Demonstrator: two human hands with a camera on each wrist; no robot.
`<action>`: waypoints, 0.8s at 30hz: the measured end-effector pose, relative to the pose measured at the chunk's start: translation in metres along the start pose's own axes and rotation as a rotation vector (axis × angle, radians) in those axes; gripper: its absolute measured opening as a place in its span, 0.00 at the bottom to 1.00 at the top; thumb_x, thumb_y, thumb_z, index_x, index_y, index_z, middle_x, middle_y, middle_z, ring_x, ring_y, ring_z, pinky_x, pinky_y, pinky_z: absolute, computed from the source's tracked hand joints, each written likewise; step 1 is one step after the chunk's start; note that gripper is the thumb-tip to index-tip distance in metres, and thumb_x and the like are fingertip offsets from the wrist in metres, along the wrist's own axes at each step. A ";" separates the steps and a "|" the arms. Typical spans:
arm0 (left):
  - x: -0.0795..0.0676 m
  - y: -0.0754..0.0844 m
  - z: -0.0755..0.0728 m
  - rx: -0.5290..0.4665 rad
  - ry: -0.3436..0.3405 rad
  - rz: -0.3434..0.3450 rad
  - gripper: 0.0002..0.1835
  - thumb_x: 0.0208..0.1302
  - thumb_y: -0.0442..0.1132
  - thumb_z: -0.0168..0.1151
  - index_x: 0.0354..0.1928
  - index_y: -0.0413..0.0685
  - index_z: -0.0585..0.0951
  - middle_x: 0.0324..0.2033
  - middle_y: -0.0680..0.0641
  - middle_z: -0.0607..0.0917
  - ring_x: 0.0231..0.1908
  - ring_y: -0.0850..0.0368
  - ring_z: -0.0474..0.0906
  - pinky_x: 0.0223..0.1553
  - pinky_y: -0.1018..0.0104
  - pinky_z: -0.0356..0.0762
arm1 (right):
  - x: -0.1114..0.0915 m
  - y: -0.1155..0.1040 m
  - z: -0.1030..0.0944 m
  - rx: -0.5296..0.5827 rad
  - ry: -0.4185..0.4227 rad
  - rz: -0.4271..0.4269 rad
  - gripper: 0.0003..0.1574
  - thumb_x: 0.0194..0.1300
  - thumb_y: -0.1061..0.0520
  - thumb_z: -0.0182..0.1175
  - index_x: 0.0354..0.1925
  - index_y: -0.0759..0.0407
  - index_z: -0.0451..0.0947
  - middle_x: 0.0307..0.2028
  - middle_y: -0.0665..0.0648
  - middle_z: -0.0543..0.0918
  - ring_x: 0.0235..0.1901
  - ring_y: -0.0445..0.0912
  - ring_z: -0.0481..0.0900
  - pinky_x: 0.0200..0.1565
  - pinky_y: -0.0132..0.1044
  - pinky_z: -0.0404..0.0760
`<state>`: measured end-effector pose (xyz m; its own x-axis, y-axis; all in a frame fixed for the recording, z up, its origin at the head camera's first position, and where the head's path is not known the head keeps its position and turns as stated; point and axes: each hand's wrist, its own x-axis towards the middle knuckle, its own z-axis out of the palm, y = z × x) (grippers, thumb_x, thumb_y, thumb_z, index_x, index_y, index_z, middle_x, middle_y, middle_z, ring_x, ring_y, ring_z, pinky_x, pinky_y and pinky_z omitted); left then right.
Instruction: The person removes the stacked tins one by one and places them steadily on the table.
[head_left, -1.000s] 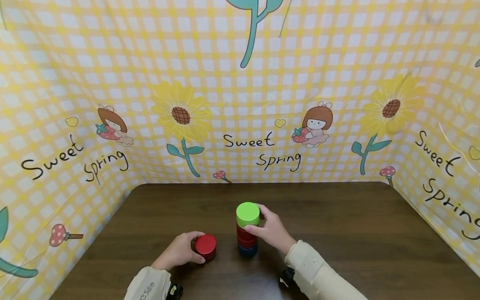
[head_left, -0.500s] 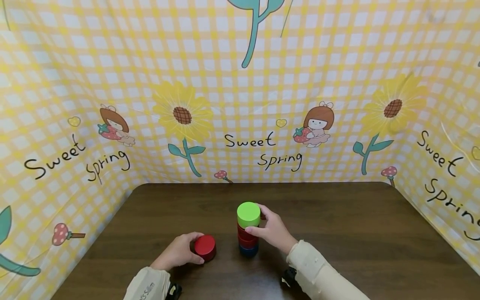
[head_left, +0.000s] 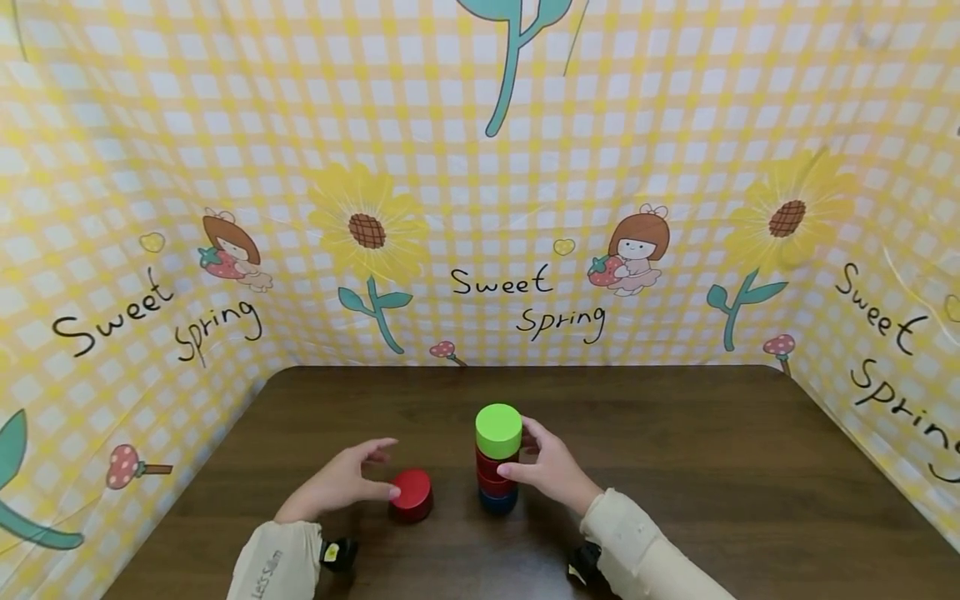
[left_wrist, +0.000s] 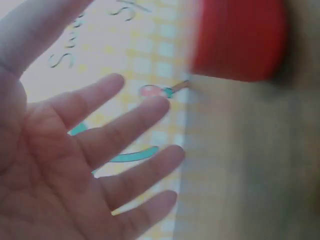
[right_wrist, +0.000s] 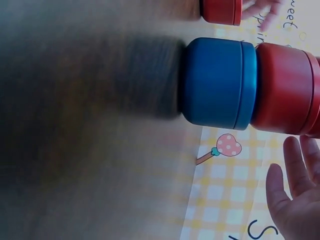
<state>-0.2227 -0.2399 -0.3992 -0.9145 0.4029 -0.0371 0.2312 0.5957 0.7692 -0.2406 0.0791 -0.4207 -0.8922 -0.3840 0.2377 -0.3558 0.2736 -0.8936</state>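
Green container (head_left: 498, 429) tops the upright stack (head_left: 487, 468), head view; a nudge from the right hand (head_left: 551, 468) could topple it. Left wrist view: left hand (left_wrist: 70, 150) splayed, lone red container (left_wrist: 240, 40) unheld, standing beyond. Right wrist view: right fingers spread, unclamped.

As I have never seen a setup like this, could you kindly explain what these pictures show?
There is no machine here, only a person's bare left hand and right hand. The wide picture is taken from the person's head, looking forward and down; the other two are taken from the left and right wrists.

On the brown table stands a stack of round pieces: a blue piece at the bottom, a red part above it and a green piece on top. A separate red piece stands to its left.

The left hand is open beside that separate piece, not gripping it. The right hand is at the stack's right side; whether it touches is hard to tell.
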 end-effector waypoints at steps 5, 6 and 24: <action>0.003 0.018 -0.001 -0.093 0.097 0.041 0.33 0.60 0.42 0.68 0.63 0.32 0.69 0.53 0.34 0.78 0.55 0.34 0.70 0.53 0.43 0.70 | 0.000 0.004 0.003 -0.014 -0.007 -0.021 0.40 0.58 0.53 0.69 0.62 0.69 0.66 0.49 0.63 0.79 0.48 0.57 0.76 0.50 0.54 0.74; 0.004 0.022 0.000 -0.107 0.110 0.052 0.32 0.61 0.42 0.67 0.63 0.33 0.69 0.52 0.35 0.78 0.55 0.34 0.71 0.53 0.44 0.71 | 0.000 0.005 0.004 -0.014 -0.009 -0.020 0.39 0.58 0.53 0.69 0.61 0.69 0.66 0.49 0.63 0.79 0.48 0.56 0.76 0.50 0.53 0.74; 0.043 0.088 0.044 -0.154 0.140 0.246 0.36 0.58 0.41 0.69 0.66 0.38 0.67 0.55 0.36 0.77 0.59 0.39 0.69 0.59 0.36 0.59 | 0.004 0.003 0.009 0.076 -0.041 -0.023 0.34 0.60 0.58 0.68 0.61 0.68 0.67 0.51 0.63 0.78 0.47 0.54 0.77 0.48 0.50 0.77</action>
<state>-0.2268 -0.1400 -0.3610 -0.8768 0.4156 0.2419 0.4077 0.3757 0.8322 -0.2432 0.0709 -0.4259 -0.8715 -0.4252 0.2443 -0.3526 0.1973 -0.9147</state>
